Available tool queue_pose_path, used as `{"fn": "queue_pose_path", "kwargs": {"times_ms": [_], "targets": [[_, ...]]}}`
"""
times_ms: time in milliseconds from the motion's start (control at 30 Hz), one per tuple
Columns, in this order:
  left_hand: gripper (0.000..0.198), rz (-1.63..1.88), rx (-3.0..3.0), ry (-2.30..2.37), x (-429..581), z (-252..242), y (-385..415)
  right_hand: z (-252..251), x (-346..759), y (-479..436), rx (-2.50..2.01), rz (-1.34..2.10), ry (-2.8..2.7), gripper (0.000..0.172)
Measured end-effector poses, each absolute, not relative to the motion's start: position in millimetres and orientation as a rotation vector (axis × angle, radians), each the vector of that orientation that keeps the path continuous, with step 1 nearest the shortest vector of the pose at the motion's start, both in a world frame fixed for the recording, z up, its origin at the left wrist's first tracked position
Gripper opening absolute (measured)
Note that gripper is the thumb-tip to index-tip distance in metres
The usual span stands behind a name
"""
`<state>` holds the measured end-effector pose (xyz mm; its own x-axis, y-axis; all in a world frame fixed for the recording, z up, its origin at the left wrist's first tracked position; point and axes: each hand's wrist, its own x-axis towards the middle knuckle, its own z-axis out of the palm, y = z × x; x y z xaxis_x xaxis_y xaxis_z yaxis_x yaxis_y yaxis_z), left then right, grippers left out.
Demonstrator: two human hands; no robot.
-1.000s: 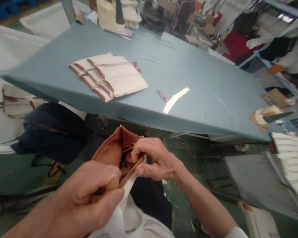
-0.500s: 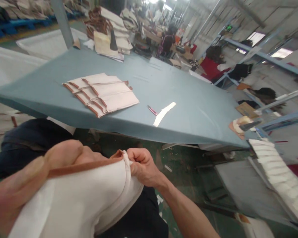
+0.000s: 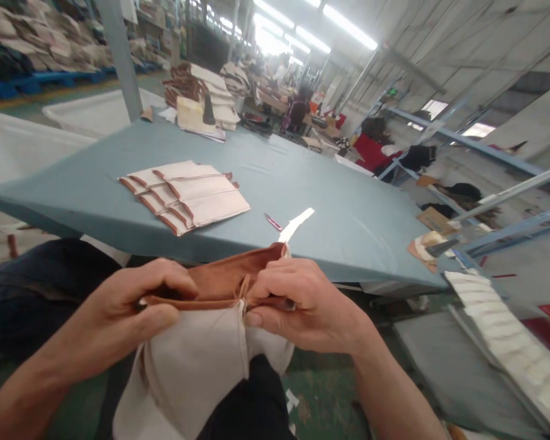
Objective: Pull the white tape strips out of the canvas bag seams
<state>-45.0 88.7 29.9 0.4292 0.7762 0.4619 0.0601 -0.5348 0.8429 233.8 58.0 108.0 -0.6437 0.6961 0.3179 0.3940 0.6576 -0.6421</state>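
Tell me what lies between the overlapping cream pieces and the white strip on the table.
A small, slim, purplish-red tool lies there, in the head view.

Overlapping cream pieces (image 3: 206, 197) lie on the blue-covered table (image 3: 348, 208); nearby, a small tool (image 3: 273, 222) and white strip (image 3: 297, 224).

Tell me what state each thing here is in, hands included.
Left hand: pinching the pouch's rim
Right hand: gripping the rim near a seam
Cream pouch: mouth open, brown lining showing
Cream pieces: flat, overlapping on the table
Purple tool: lying down; open or shut, too small to tell
White strip: lying flat
Ceiling lights: lit
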Motion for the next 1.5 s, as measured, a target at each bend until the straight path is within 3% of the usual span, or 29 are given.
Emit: {"fn": "queue_pose_path", "kwargs": {"times_ms": [167, 267, 433, 700, 1000, 1233, 1500], "targets": [[0.025, 1.122, 2.523, 0.655, -29.4, 48.3, 93.7, 99.9, 232.3, 57.7, -0.886, 0.628, -2.459, 0.029], [0.010, 1.054, 2.629, 0.590, -17.0, 56.2, 91.1, 93.3, 236.5, 59.7, -0.909, 0.613, -2.465, 0.032], [0.022, 0.921, 2.610, 0.584, 1.6, 61.0, 78.8, 90.3, 245.3, 60.0, -0.942, 0.673, -2.494, 0.028], [0.023, 0.731, 2.252, 0.774, 20.4, 60.4, 63.9, 78.0, 252.0, 52.6, -0.993, 0.737, -2.371, 0.031], [0.024, 0.607, 1.563, 0.663, 17.1, 36.9, 73.3, 49.7, 242.7, 44.3, -1.029, 1.134, -2.057, 0.016], [0.029, 0.539, 1.424, 0.653, 14.1, 32.5, 73.0, 38.1, 238.5, 44.3, -1.004, 1.287, -1.937, 0.027], [0.021, 0.442, 1.551, 0.726, 5.8, 39.0, 74.4, 34.9, 233.5, 47.3, -0.964, 1.222, -1.982, 0.033]]}}
